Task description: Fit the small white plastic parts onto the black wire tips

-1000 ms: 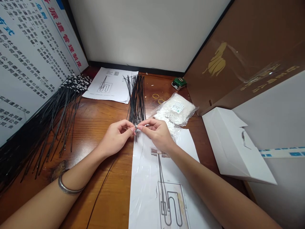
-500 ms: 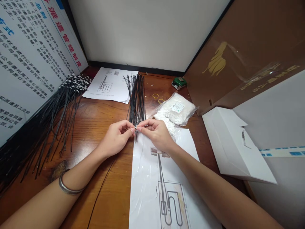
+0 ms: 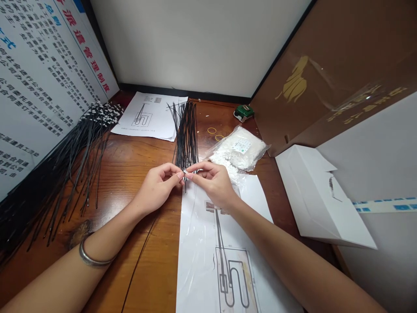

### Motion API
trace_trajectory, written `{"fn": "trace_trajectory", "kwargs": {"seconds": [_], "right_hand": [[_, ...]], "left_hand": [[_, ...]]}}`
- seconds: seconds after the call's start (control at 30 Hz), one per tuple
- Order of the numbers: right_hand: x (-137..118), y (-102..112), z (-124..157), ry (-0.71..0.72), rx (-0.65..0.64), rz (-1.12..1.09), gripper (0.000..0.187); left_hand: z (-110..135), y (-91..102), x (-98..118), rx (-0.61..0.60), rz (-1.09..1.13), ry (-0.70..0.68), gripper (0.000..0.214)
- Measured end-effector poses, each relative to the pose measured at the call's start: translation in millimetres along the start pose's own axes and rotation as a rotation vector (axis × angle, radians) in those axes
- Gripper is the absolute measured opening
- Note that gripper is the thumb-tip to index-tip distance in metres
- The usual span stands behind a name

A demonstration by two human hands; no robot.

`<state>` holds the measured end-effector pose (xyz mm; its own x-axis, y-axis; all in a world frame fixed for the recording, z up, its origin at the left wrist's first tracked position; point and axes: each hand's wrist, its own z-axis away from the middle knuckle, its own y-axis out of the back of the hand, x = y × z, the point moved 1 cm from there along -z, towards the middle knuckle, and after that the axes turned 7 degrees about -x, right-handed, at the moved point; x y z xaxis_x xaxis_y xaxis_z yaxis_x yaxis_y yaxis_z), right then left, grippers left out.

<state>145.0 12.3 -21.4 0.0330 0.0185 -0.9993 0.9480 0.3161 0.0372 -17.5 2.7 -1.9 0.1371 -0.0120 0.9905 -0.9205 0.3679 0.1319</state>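
My left hand (image 3: 156,188) and my right hand (image 3: 213,181) meet fingertip to fingertip above the near end of a bundle of thin black wires (image 3: 186,132) on the wooden table (image 3: 130,161). Both hands are closed in a pinch. Between the fingertips shows a small white piece (image 3: 186,172) at a wire end; which hand holds the wire and which the piece I cannot tell. A sheet in clear plastic with a printed wiring drawing (image 3: 216,256) lies under my right wrist. A clear bag of small white parts (image 3: 241,150) lies just right of my right hand.
A large heap of black wires with white ends (image 3: 71,161) spreads along the left by a printed board (image 3: 39,82). More drawing sheets (image 3: 148,116) lie at the back. A green tape measure (image 3: 243,113), rubber bands (image 3: 213,130), a brown panel (image 3: 325,74) and a white paper bag (image 3: 319,200) stand right.
Both hands stay pinched at the wire end; only the fingertips and the view have shifted slightly.
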Motion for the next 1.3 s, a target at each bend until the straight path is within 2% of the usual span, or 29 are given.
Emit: {"fn": "trace_trajectory", "kwargs": {"seconds": [0.3,0.5,0.6,0.77,0.87,0.93,1.0,1.07,1.13,1.2,1.3], "right_hand": [[2.4,-1.2,-1.2,0.078,0.035,-0.017,0.013],[1.4,-1.2,0.3,0.078,0.055,0.018,0.014],[-0.4,1.4,-2.2,0.065,0.172,-0.003,0.015],[-9.5,15.9,-12.7,0.126,0.475,-0.106,0.02],[-25.8,32.6,-16.6,0.125,0.48,-0.093,0.021],[-40.6,48.3,-16.0,0.141,0.474,0.002,0.022],[-53.7,65.7,-13.4,0.134,0.482,0.284,0.017],[-59.0,81.0,-10.8,0.009,0.383,0.679,0.009],[-55.9,92.7,-8.9,-0.154,0.275,0.984,0.011],[-48.8,99.6,-8.1,-0.251,0.217,1.158,0.017],[-41.5,101.9,-9.0,-0.274,0.212,1.261,0.022]], "left_hand": [[1.0,0.1,-0.3,-0.016,0.004,-0.003,0.016],[1.1,-0.6,2.4,-0.005,-0.023,-0.008,0.016],[2.2,-1.6,2.6,-0.034,-0.082,0.005,0.019],[4.7,-2.0,1.7,-0.191,-0.188,0.032,0.021],[4.7,-1.6,3.7,-0.192,-0.21,0.016,0.031],[4.1,-1.6,5.3,-0.149,-0.184,0.012,0.036],[3.4,-1.4,6.4,-0.1,-0.131,0.03,0.034],[2.9,0.8,7.4,-0.042,-0.093,0.064,0.032],[2.5,7.5,8.9,0.013,-0.101,0.095,0.036],[2.2,20.9,11.8,0.072,-0.152,0.104,0.036],[2.4,54.4,19.6,0.214,-0.366,0.093,0.032]]}}
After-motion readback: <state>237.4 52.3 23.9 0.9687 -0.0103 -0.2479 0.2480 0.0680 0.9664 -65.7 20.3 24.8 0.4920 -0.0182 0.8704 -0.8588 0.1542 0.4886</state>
